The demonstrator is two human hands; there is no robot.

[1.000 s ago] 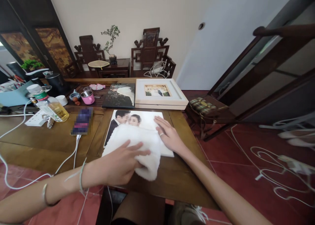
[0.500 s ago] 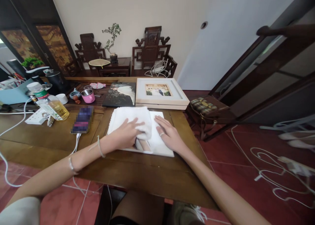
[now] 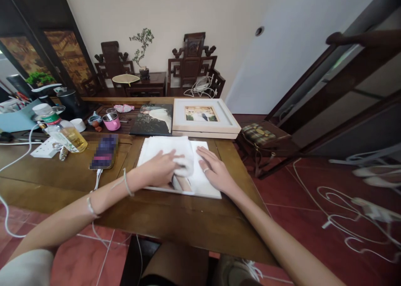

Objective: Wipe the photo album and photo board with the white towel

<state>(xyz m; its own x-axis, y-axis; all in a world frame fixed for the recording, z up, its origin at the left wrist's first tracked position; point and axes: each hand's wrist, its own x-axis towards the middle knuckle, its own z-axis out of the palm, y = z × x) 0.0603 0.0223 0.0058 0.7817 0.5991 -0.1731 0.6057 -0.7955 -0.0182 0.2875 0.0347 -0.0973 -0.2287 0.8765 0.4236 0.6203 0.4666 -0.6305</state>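
Note:
A white cloth (image 3: 163, 146) covers the left part of a flat white-edged photo panel (image 3: 205, 190) on the wooden table. My left hand (image 3: 161, 168) rests on the cloth with its fingers spread, pressing on it. The cloth bunches up just right of these fingers. Below it a strip of the picture shows, dark and skin-toned; the rest of the image there is hidden. My right hand (image 3: 214, 169), with a ring on one finger, lies flat with fingers stretched along the panel's right side.
Behind the panel lie a dark photo board (image 3: 152, 120) and a boxed framed photo (image 3: 200, 115). To the left are a phone (image 3: 104, 151) on a cable, a bottle (image 3: 67, 135), a power strip (image 3: 45, 147) and a pink cup (image 3: 112, 122). A plaid bag (image 3: 260, 135) stands right of the table.
My left hand has shifted very slightly over the cloth, its forearm a little higher. My right hand keeps its place on the panel. The camera view has moved only slightly.

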